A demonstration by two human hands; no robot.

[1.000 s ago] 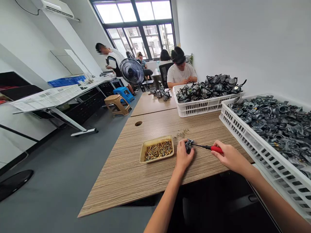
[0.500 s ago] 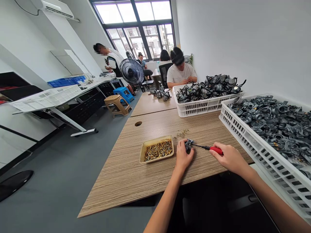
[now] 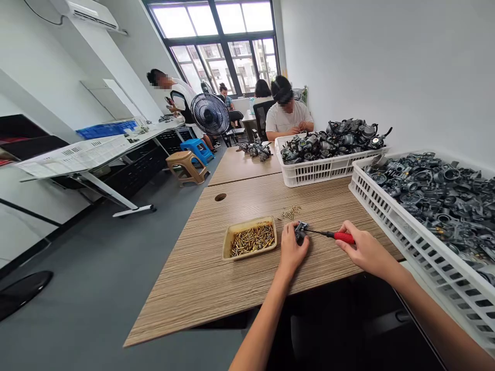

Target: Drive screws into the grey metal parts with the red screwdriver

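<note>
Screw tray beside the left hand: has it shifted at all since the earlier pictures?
No. The screw tray sits in the same place, judged against the round hole in the tabletop; no shift shows either way.

I find open passage across the desk (image 3: 185, 288) left of the shallow tray (image 3: 243, 227) and beyond it, interrupted by a round hole (image 3: 220, 197). The gap between the tray and my left hand (image 3: 293, 248) is narrow, with loose brass-coloured pieces (image 3: 292, 212) just beyond. Between that and my right hand (image 3: 361, 247), the screwdriver (image 3: 341, 236) bars a low crossing; above it the way is open. The near white crate (image 3: 410, 232) walls off the right side; the far crate (image 3: 320, 173), heaped above its rim, blocks the way forward.
</note>
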